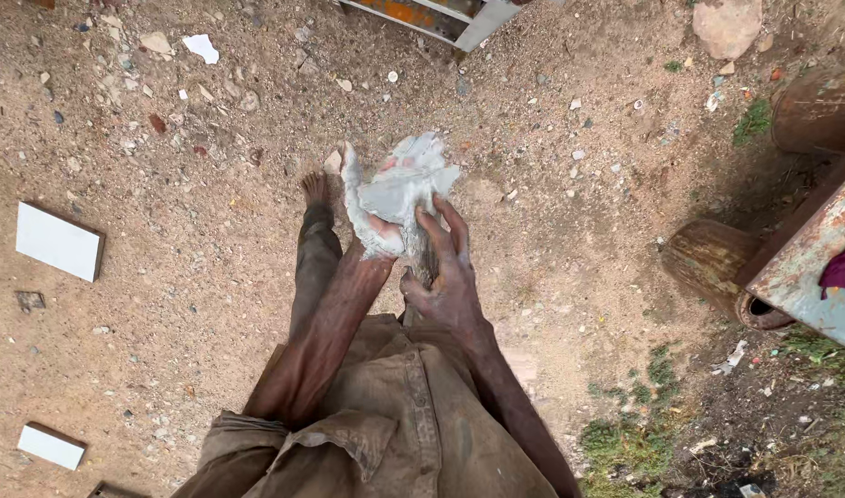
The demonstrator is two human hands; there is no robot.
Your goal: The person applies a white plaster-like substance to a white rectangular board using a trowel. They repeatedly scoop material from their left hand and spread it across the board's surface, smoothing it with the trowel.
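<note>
I stand on sandy ground and look down at my two hands in front of my waist. My left hand (367,217) is coated in pale grey paste and closes around a crumpled, paste-smeared grey cloth or bag (411,178). My right hand (445,272) grips the same bundle from below, its fingers spread up over it. A bare foot (314,189) shows on the ground just left of the bundle.
Two white tiles (58,242) (52,445) lie on the ground at the left. A rusty metal frame with round legs (717,263) stands at the right. A large stone (726,26) and a painted metal object (431,17) sit at the top edge. Grass patches (625,443) grow at lower right.
</note>
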